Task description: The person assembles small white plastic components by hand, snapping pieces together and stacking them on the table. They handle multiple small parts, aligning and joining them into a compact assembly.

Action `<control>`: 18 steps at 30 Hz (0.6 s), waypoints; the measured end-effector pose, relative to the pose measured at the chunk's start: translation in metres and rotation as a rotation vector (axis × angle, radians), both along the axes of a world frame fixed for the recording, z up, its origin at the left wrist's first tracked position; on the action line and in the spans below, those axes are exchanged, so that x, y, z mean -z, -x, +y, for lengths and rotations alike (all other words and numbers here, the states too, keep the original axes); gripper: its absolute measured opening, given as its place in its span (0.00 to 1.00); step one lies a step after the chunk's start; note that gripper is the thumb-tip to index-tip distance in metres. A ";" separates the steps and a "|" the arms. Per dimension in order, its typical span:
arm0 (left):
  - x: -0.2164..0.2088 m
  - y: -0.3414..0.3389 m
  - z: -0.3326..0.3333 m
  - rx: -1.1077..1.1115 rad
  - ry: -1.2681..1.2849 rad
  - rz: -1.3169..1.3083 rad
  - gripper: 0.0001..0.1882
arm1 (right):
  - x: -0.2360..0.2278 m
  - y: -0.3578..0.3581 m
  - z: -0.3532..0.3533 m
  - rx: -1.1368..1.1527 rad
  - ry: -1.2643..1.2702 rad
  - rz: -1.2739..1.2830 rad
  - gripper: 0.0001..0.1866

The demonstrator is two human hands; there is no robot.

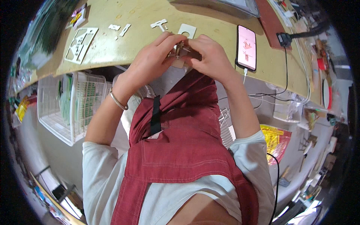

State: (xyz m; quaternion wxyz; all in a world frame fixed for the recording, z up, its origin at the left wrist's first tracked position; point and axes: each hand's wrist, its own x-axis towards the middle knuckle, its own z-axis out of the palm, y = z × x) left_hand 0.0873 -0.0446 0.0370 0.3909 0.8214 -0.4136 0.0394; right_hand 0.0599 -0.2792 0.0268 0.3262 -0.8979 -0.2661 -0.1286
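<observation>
Near the table's front edge, both hands meet around a small light-brown assembly of thin flat pieces. My left hand grips it with bent fingers and thumb. From the other side my right hand holds it too, its fingertips curled in close. The fingers hide most of its shape. Just beyond the hands lies a pale flat piece with a round hole. Farther left are a T-shaped piece, a narrow cut piece and a small notched piece.
A cut-out sheet lies at the left of the yellowish table, near a small colourful packet. At the right a phone with a lit screen is plugged into a cable. Below the table stands a white basket with green contents.
</observation>
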 end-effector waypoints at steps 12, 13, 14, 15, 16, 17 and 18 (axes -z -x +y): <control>-0.012 0.005 -0.006 -0.072 -0.081 0.142 0.34 | 0.008 0.008 0.003 0.085 -0.104 -0.057 0.14; -0.012 0.005 -0.006 -0.077 -0.087 0.139 0.34 | 0.008 0.008 0.003 0.087 -0.101 -0.060 0.12; -0.013 0.005 -0.006 -0.082 -0.094 0.137 0.34 | 0.010 0.007 0.004 0.090 -0.098 -0.058 0.12; -0.012 0.005 -0.007 -0.084 -0.094 0.133 0.34 | 0.011 0.006 0.004 0.092 -0.092 -0.058 0.12; -0.011 0.004 -0.007 -0.086 -0.095 0.131 0.33 | 0.013 0.005 0.005 0.095 -0.086 -0.058 0.11; -0.011 0.004 -0.007 -0.088 -0.096 0.127 0.33 | 0.014 0.005 0.005 0.101 -0.088 -0.056 0.11; -0.012 0.005 -0.007 -0.089 -0.102 0.124 0.33 | 0.014 0.004 0.006 0.105 -0.087 -0.055 0.11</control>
